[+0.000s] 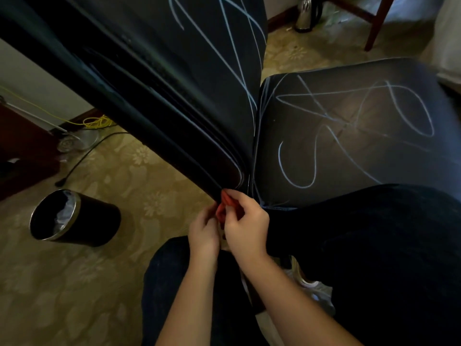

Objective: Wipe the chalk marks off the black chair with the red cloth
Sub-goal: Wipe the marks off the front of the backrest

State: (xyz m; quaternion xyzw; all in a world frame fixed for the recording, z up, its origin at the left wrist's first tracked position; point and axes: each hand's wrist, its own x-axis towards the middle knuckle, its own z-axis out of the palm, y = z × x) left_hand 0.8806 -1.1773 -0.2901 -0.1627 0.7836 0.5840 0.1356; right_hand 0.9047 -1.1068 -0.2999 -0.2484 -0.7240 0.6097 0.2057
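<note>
Floor (74,283): patterned beige carpet. Chair (374,158) stands centre-right. Bin (74,218) sits near left. Yellow cable (98,121) lies coiled far left. Kettle (305,13) stands far centre.

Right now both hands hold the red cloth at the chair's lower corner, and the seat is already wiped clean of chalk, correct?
Not clean: in the head view the seat still bears chalk marks. The rest stands: left hand and right hand hold the red cloth at the lower corner of the chair.
</note>
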